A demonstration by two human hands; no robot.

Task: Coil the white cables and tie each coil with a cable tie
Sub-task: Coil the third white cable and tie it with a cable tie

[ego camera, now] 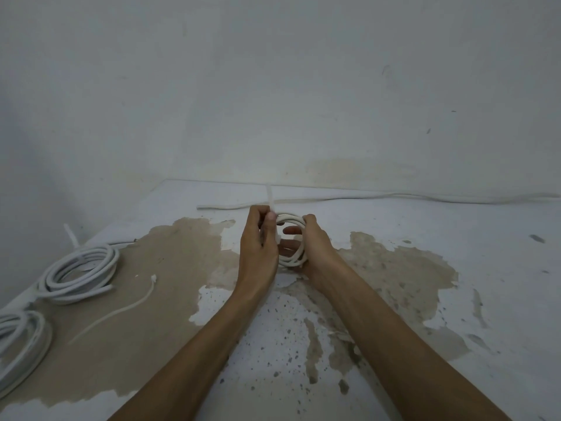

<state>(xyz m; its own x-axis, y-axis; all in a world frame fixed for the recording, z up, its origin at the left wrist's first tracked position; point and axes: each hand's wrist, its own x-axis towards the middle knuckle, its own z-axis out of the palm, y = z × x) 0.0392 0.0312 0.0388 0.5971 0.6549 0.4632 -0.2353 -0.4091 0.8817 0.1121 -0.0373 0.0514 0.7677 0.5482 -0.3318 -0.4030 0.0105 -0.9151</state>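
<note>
A small coil of white cable (290, 219) is held upright between both hands in the middle of the floor. My right hand (315, 247) grips the coil's right side, fingers passing through its middle. My left hand (258, 238) pinches a white cable tie (269, 197) whose tail sticks straight up above the coil's left side. The tie's head is hidden behind my fingers. Two tied coils lie at the left: one coil (80, 270) with a tie tail pointing up, another coil (22, 344) at the frame edge. A loose cable tie (127, 306) lies between them and my arms.
A long uncoiled white cable (364, 198) runs along the foot of the wall behind my hands. The concrete floor (394, 268) is patchy white paint and bare brown. White walls close off the back and left.
</note>
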